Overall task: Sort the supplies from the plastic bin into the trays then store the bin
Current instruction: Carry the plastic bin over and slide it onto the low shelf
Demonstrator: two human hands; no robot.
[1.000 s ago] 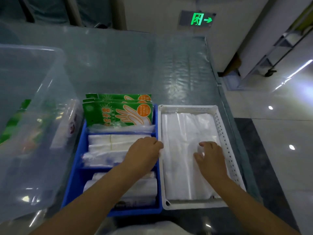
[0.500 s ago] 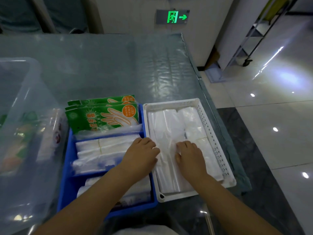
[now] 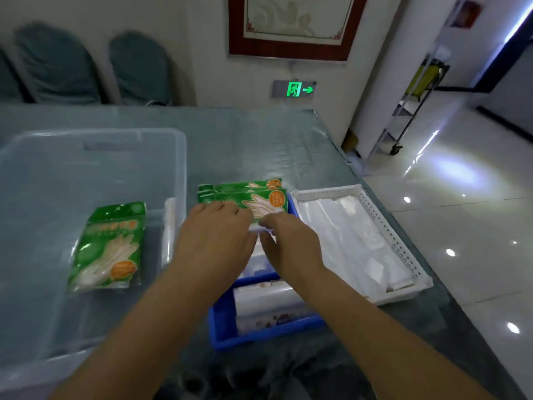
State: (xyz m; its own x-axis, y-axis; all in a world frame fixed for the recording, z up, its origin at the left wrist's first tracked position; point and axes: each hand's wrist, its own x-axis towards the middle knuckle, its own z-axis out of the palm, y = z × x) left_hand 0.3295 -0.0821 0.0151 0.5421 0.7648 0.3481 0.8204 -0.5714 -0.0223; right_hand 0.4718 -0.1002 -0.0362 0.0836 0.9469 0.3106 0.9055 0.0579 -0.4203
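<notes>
Both hands are placed over the blue tray [image 3: 225,324]. The left hand [image 3: 215,241] is laid flat, fingers extended, on the green packs [image 3: 268,197]. The right hand [image 3: 291,243] is curled; whether anything is gripped cannot be told. One green pack [image 3: 111,249] lies in the bin [image 3: 86,174]. White bags [image 3: 352,241] fill the white tray [image 3: 403,255].

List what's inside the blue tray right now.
The blue tray holds green glove packs upright at the far end and clear-wrapped white packs at the near end. The left hand and right hand cover the middle.
</notes>
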